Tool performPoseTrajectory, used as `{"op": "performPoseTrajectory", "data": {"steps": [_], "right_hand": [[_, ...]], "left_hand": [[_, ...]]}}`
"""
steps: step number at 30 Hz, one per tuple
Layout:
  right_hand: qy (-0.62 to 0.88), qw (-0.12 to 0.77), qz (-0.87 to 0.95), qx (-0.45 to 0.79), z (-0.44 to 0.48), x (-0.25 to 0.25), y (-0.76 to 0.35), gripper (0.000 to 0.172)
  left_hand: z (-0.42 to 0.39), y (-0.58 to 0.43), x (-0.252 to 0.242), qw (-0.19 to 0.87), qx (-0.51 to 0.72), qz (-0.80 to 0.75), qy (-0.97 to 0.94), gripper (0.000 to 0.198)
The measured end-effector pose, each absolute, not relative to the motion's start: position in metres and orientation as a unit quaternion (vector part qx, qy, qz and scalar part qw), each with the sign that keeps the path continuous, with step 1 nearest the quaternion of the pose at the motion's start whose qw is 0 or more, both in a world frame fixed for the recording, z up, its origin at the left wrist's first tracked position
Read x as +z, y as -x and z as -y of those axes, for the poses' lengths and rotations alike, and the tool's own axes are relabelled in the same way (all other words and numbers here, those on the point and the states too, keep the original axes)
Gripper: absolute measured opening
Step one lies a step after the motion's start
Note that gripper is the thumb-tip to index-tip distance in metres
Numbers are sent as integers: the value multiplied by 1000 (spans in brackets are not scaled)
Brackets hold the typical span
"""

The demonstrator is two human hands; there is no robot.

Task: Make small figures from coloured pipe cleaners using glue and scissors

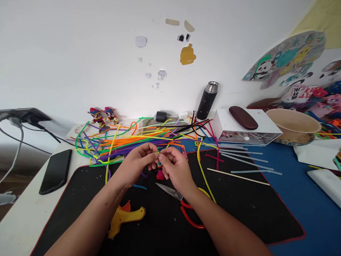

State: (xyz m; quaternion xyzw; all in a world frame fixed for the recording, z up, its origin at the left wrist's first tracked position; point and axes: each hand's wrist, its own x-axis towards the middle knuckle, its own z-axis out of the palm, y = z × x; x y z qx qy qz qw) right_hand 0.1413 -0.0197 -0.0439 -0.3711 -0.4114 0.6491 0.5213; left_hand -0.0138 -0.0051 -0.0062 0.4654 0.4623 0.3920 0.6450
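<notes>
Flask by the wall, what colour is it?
The flask is black with a silvery top; the head view shows it best.

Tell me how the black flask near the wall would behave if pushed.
The black flask would probably tip if pushed near its top, being tall and narrow. Once down, it might roll, since its body looks cylindrical.

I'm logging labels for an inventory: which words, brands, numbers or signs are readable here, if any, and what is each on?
None reads with certainty.
White packet: large red characters, too blurred to quote.
Yellow sticker: a small white mark, too small to read.
Sticker sheet: any lettering is too small.
</notes>
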Motion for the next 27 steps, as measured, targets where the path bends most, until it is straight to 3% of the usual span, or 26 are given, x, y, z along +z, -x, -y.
{"op": "performPoseTrajectory", "data": {"steps": [27], "right_hand": [[374,524,412,645,21,-39,-142,27]], "left_hand": [[7,12,-3,645,403,-458,-461,38]]}}
